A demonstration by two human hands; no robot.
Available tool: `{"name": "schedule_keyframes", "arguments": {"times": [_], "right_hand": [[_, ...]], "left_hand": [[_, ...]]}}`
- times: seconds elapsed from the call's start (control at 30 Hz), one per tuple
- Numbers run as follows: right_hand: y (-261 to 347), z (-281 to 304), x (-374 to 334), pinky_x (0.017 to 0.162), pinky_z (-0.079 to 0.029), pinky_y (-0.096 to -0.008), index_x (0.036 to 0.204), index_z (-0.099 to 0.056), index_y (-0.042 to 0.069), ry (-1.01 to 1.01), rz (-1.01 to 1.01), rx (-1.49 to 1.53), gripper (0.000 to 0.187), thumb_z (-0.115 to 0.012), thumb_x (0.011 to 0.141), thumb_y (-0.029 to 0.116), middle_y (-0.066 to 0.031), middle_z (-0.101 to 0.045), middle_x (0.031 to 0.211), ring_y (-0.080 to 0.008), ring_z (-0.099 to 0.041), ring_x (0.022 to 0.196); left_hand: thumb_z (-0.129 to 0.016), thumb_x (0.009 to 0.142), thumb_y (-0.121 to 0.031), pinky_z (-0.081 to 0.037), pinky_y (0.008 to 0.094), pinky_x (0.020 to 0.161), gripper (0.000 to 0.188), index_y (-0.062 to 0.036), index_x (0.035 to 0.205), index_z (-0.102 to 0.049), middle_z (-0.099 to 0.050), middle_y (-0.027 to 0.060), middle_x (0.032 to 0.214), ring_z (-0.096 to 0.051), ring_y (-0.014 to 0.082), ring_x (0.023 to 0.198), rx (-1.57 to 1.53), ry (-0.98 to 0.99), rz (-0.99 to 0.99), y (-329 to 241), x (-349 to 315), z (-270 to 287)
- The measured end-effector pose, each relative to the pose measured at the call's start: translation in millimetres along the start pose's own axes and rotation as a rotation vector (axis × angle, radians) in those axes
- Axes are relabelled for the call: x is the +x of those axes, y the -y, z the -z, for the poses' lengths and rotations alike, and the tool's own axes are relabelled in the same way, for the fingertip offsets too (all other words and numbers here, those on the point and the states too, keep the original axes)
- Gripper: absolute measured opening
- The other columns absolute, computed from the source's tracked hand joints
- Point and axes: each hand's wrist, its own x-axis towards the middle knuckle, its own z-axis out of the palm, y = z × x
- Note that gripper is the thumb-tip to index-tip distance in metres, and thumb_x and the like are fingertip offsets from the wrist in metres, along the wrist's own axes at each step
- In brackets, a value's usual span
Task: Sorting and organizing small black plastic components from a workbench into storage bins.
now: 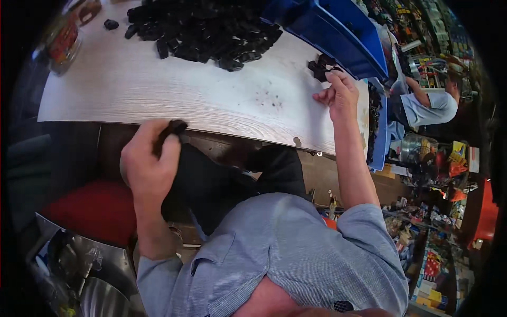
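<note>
My left hand (150, 158) is at the table's front edge, its thumb and fingers closed around a small black part (178, 127). The part's exact kind is hard to make out. Over the right side of the table my right hand (340, 95) reaches toward a little group of black pieces (320, 68). Its fingers are bent, with the thumb apart from them, and I see nothing held there. A large heap of similar black pieces (200, 31) covers the far middle of the table. One loose black piece (111, 24) lies left of that heap.
The pale wood-grain table (174, 90) stretches in front of me. At its far right stands a blue bin (338, 34); another blue bin (378, 127) with dark pieces sits beyond the right edge. A clear jar (64, 47) stands far left. A person (430, 105) is off to the right.
</note>
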Motion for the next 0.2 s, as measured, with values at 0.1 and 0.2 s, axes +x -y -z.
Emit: {"name": "schedule_keyframes", "arguments": {"times": [0.1, 0.2], "right_hand": [[12.2, 38.2, 10.3, 0.057, -0.062, -0.0441, 0.116, -0.060, 0.001, 0.002, 0.008, -0.051, 0.036, -0.073, 0.086, 0.015, -0.0022, -0.049, 0.054, -0.0184, -0.059, 0.050], [18.1, 55.7, 13.8, 0.057, -0.062, -0.0455, 0.137, -0.051, 0.001, 0.000, 0.003, -0.096, 0.058, -0.074, 0.085, 0.016, -0.0027, -0.050, 0.056, -0.0197, -0.060, 0.050]], "left_hand": [[-0.065, 0.084, -0.005, -0.054, 0.0348, 0.077, 0.016, -0.0014, 0.099, -0.068, -0.073, 0.0132, 0.083, -0.070, 0.0250, 0.076, 0.201, 0.131, -0.089, -39.9, 24.0, -39.3], [-0.069, 0.086, -0.015, -0.054, 0.0448, 0.084, 0.023, -0.0018, 0.104, -0.070, -0.074, 0.0184, 0.097, -0.073, 0.0295, 0.088, 0.510, 0.230, -0.195, -56.7, 44.3, -74.3]]}}
